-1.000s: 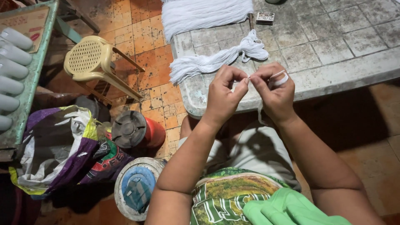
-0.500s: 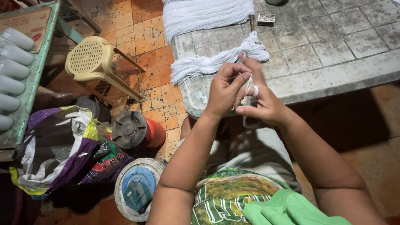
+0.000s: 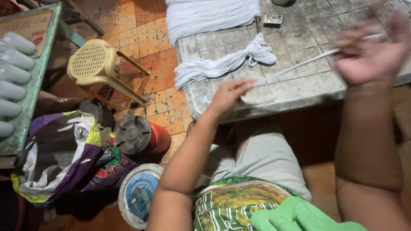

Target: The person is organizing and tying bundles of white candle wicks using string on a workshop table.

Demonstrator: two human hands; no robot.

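My left hand (image 3: 229,96) pinches one end of a white string (image 3: 299,65) at the near edge of the stone table (image 3: 308,87). My right hand (image 3: 370,53), blurred, holds the other end up to the right, so the string runs taut between both hands above the tabletop. A tied bundle of white yarn (image 3: 222,63) lies on the table just beyond my left hand. A larger white yarn hank (image 3: 209,15) drapes over the table's far left edge.
A small box (image 3: 272,19) lies on the table behind the bundle. On the tiled floor to the left stand a cream plastic chair (image 3: 96,64), a red can (image 3: 141,136), a round tin (image 3: 139,194) and crumpled sacks (image 3: 64,149). White cones (image 3: 13,72) lie on a green shelf.
My right hand has swung up and to the right, drawing the string out taut. My left hand has stayed near the table edge, still pinching its end.
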